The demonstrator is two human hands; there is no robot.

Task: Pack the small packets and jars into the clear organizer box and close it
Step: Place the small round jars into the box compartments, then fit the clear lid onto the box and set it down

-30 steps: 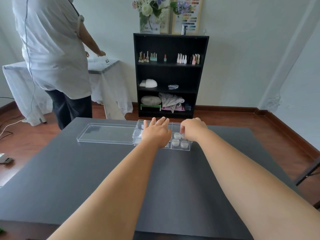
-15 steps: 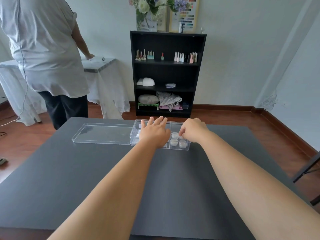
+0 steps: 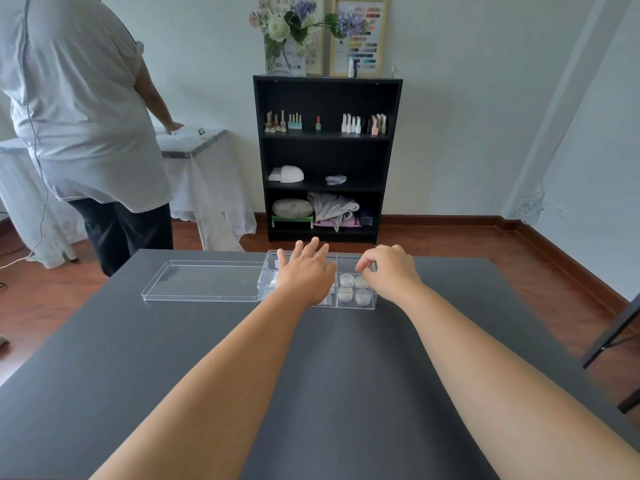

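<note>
The clear organizer box (image 3: pixel 349 258) stands open at the far side of the dark table (image 3: pixel 311 393). Its flat clear lid (image 3: pixel 204 280) lies on the table just left of it. Several small round jars (image 3: pixel 353 288) sit in the box's right compartment. My left hand (image 3: pixel 304 271) lies flat, fingers spread, over the box's left and middle compartments and hides what is in them. My right hand (image 3: pixel 389 270) hovers over the right end of the box, fingers curled, thumb and forefinger near each other; whether they pinch anything I cannot make out.
A person in a white shirt (image 3: pixel 79 109) stands at the far left beside a cloth-covered side table (image 3: pixel 194 147). A black bookshelf (image 3: pixel 327 157) with small bottles stands behind the table. A dark frame (image 3: pixel 613 337) juts in at the right edge.
My right hand has lifted a little off the jars and opened slightly. My left hand stays flat on the box. The person behind has shifted.
</note>
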